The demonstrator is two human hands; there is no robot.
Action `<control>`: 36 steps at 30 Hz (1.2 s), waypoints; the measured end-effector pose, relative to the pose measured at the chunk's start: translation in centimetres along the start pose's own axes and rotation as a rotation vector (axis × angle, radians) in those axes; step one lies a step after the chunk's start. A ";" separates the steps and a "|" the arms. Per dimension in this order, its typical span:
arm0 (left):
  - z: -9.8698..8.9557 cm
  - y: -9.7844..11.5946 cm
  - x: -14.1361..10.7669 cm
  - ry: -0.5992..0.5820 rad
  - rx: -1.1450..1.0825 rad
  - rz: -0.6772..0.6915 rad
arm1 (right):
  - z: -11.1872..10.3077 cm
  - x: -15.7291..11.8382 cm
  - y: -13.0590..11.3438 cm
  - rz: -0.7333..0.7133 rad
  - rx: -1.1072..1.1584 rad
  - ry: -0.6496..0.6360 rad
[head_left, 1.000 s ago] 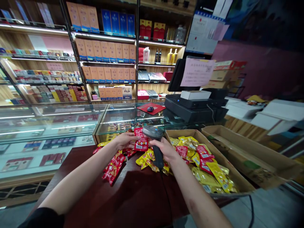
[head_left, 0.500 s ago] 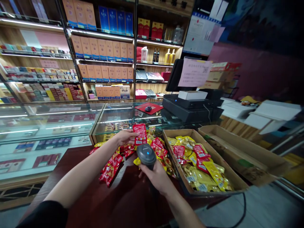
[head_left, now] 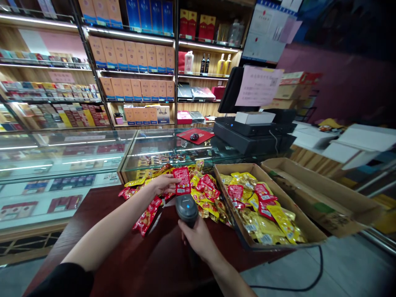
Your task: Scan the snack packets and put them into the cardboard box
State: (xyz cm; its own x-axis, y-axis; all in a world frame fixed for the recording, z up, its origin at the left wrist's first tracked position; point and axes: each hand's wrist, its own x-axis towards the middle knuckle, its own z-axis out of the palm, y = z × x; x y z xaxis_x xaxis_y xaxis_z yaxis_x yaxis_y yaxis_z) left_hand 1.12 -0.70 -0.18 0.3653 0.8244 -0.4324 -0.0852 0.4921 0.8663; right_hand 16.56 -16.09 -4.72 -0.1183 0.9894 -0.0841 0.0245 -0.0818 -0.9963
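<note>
Black left sleeve, seemingly elbow-length; forearms, left hand and right hand bare.

The left forearm is slanting up bare from eight o'clock, pointing between one and two o'clock, its wrist nearly straight. The left hand is pinching, its fingers pointing toward three o'clock. The right forearm is rising from five o'clock and pointing toward eleven. The right hand is gripping firmly at six o'clock, thumb lying forward, fingers curling underneath, apart from the left hand.
</note>
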 end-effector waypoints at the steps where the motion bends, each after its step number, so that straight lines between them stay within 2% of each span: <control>1: 0.0 0.1 0.0 0.000 0.000 0.001 | 0.0 0.0 -0.1 -0.008 -0.003 0.015; 8: -0.1 0.4 0.0 -0.006 0.006 0.008 | -0.2 -0.1 -0.5 -0.026 -0.031 0.075; 13: -0.3 0.2 0.1 0.038 -0.024 0.043 | -0.1 -0.2 -0.8 -0.035 -0.033 0.091; 18: -0.7 0.3 0.0 -0.021 -0.012 0.015 | 0.1 -0.4 -0.7 -0.022 -0.033 0.073; 21: -0.7 0.4 -0.2 -0.014 -0.013 0.013 | -0.3 -0.1 -1.3 -0.041 -0.037 0.057; 24: -0.4 0.3 -0.4 -0.018 -0.005 0.010 | -1.5 1.2 -2.8 -0.154 -0.025 0.134; 26: -0.1 0.2 -0.6 -0.049 0.001 0.005 | -2.7 2.5 -4.0 -0.159 0.018 0.205; 28: 0.5 0.0 -0.6 -0.080 0.018 -0.002 | -4.0 3.9 -5.3 -0.041 0.134 0.213; 31: 2.0 -0.1 -0.4 -0.122 0.047 -0.017 | -6.2 5.3 -7.1 0.094 0.291 0.119; 36: 5.9 0.7 1.7 -0.143 0.064 -0.023 | -10.9 6.2 -9.5 0.225 0.344 0.088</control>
State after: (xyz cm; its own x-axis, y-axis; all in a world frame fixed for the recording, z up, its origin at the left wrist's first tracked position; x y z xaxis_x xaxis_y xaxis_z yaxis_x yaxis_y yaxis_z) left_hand 7.21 -0.59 1.14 0.4951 0.7625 -0.4165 -0.0173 0.4879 0.8727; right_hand 26.37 -7.83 4.41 -0.0627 0.9474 -0.3137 -0.2944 -0.3179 -0.9012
